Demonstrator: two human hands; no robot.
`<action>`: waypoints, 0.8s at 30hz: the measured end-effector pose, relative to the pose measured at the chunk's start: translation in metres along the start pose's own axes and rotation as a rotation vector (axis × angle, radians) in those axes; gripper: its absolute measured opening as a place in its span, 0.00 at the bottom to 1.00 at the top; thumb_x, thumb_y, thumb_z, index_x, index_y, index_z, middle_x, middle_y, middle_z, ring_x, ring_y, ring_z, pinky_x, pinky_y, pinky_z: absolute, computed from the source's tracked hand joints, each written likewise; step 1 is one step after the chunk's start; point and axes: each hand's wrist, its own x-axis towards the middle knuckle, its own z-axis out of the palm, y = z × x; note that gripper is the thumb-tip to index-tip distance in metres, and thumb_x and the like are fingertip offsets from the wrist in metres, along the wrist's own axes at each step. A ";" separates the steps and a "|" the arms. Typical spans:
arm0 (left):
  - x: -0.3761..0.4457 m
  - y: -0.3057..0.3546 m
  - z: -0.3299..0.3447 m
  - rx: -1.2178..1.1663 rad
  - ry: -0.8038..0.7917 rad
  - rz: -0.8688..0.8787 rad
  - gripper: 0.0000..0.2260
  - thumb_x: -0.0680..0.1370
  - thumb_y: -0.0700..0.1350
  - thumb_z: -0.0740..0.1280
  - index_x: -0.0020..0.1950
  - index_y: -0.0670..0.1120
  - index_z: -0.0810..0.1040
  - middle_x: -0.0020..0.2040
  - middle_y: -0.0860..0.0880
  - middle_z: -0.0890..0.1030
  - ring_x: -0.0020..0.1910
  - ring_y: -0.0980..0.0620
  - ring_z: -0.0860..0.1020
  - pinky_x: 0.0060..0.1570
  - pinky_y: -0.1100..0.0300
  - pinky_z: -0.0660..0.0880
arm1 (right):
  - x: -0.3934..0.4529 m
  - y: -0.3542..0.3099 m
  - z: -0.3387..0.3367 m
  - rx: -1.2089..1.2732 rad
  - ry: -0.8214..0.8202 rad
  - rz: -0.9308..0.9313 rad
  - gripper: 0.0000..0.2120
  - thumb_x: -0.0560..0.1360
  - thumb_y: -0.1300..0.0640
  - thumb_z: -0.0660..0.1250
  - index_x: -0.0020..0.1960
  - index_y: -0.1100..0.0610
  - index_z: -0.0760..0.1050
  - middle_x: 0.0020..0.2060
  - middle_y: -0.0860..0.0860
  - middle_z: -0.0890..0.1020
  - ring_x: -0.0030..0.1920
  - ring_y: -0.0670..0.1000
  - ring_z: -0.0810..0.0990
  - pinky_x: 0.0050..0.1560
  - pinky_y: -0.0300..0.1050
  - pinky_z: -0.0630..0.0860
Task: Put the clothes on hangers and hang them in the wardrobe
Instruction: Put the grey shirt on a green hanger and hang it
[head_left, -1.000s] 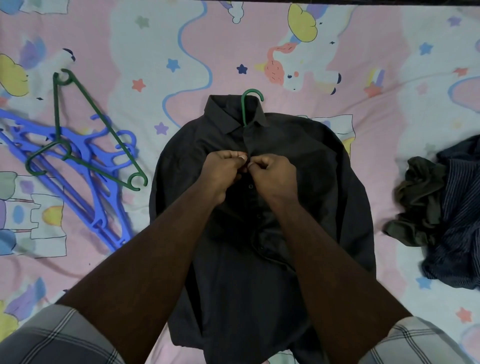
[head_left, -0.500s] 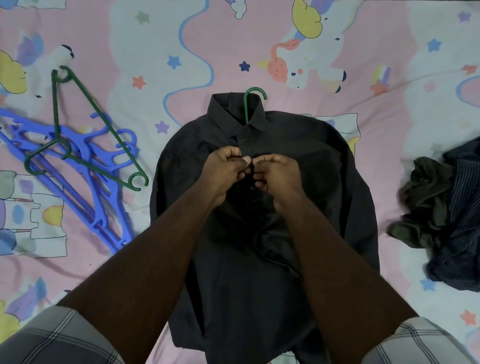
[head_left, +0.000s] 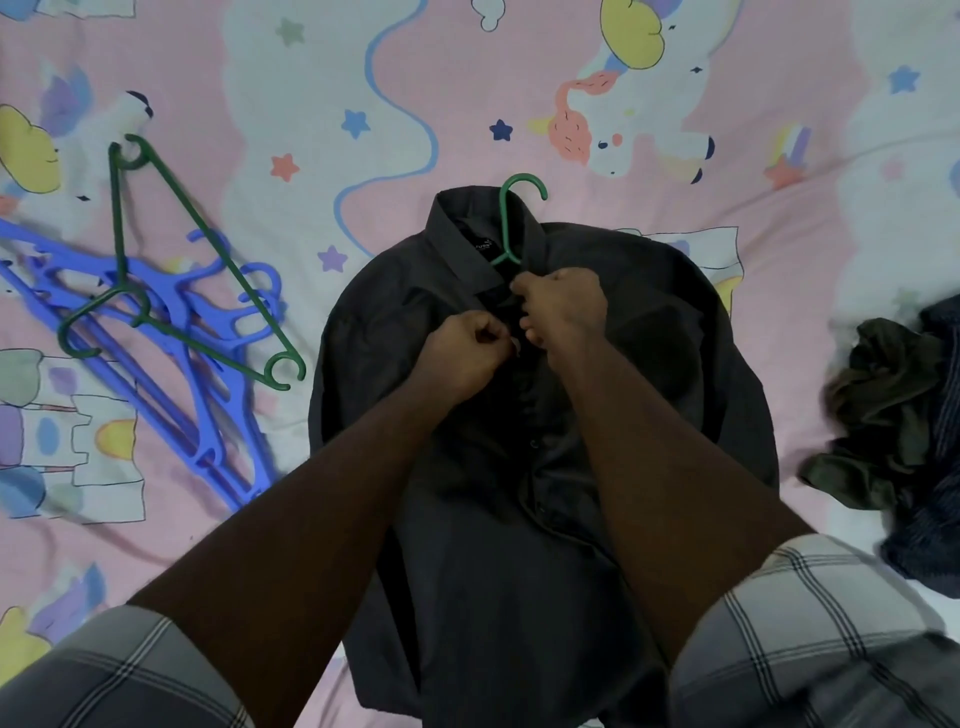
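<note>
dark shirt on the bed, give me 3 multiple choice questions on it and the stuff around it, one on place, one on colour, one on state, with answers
1. Where do the spare hangers lie, seen from the head camera?
A. left of the dark shirt
B. on top of the clothes pile
C. below the shirt's hem

2. What colour is the hanger inside the shirt?
A. blue
B. green
C. white

3. What are the hands doing?
A. resting flat on the bed sheet
B. lifting the shirt up
C. pinching the shirt's front near the collar

Answers:
1 A: the spare hangers lie on the bed sheet left of the dark shirt.
2 B: the hook of the hanger at the collar is green.
3 C: the left hand and right hand both pinch the placket.
</note>
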 end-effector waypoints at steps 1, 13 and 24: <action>0.001 0.001 -0.003 0.000 0.057 0.000 0.03 0.76 0.47 0.71 0.44 0.50 0.81 0.38 0.53 0.82 0.39 0.53 0.80 0.43 0.59 0.76 | 0.004 0.001 0.000 0.061 0.006 0.026 0.11 0.69 0.55 0.72 0.33 0.58 0.74 0.27 0.55 0.80 0.25 0.52 0.79 0.26 0.43 0.75; 0.034 0.013 -0.006 0.328 0.223 0.236 0.15 0.80 0.39 0.64 0.66 0.43 0.80 0.60 0.43 0.82 0.60 0.46 0.79 0.63 0.57 0.71 | 0.007 0.025 -0.005 0.340 -0.074 0.159 0.09 0.73 0.65 0.75 0.43 0.59 0.75 0.35 0.57 0.81 0.31 0.49 0.80 0.31 0.39 0.78; 0.050 0.020 0.003 0.286 0.302 0.079 0.08 0.78 0.52 0.68 0.52 0.51 0.84 0.50 0.50 0.85 0.51 0.48 0.81 0.52 0.53 0.78 | 0.011 0.033 -0.010 0.328 -0.190 0.223 0.07 0.79 0.62 0.66 0.42 0.57 0.75 0.33 0.52 0.80 0.30 0.45 0.78 0.27 0.37 0.74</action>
